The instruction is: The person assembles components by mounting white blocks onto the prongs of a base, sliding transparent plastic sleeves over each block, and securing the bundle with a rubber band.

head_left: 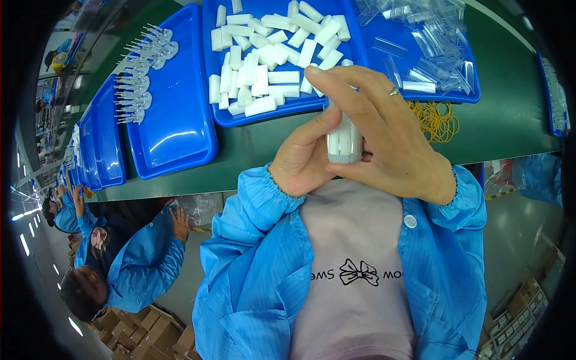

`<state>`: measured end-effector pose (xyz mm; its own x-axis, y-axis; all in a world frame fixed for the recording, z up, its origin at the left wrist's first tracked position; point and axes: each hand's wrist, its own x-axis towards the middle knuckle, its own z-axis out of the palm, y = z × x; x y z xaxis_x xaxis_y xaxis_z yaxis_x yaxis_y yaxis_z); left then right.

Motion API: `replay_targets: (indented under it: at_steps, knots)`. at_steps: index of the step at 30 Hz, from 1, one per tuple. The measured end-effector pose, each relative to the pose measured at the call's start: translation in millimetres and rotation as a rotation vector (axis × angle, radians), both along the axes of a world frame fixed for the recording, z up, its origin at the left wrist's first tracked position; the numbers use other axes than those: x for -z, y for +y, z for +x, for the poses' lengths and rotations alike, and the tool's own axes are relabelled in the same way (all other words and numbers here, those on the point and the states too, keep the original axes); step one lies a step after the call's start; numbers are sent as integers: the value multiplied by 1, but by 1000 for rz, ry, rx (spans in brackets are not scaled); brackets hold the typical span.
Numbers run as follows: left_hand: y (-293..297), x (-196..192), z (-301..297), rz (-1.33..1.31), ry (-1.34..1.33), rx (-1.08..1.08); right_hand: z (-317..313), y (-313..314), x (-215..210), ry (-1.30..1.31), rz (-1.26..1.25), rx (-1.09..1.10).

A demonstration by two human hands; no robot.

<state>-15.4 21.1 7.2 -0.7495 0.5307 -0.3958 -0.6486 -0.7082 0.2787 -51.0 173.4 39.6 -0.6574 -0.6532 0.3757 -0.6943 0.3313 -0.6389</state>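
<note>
Left hand point(305, 150), right hand point(396, 138) both clamped on clear case point(345, 142); white blocks point(273, 55) ahead of hands. Likely packing step; next needs steady grip.

Left of the block tray point(231, 122) lies the pin tray point(174, 135); right, the plastic-piece tray point(373, 39) and rubber bands point(437, 122); before, the held case point(345, 143).

Clear plastic case point(344, 158), matt white blocks point(260, 107), glossy plastic tray point(171, 114) (light-streaked), creased cloth jacket point(252, 264)

Upside-down black lettering point(393, 275) on pale shirt point(360, 231)
</note>
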Motion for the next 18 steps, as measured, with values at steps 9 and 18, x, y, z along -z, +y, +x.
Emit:
replay_targets:
  at_steps: [9,18]
  knots:
    - [-8,1,1,117,123,42,-2,-1,-4,-52,-58,-75]
    - [-4,-19,4,19,20,-34,3,-5,0,198,-81,-47]
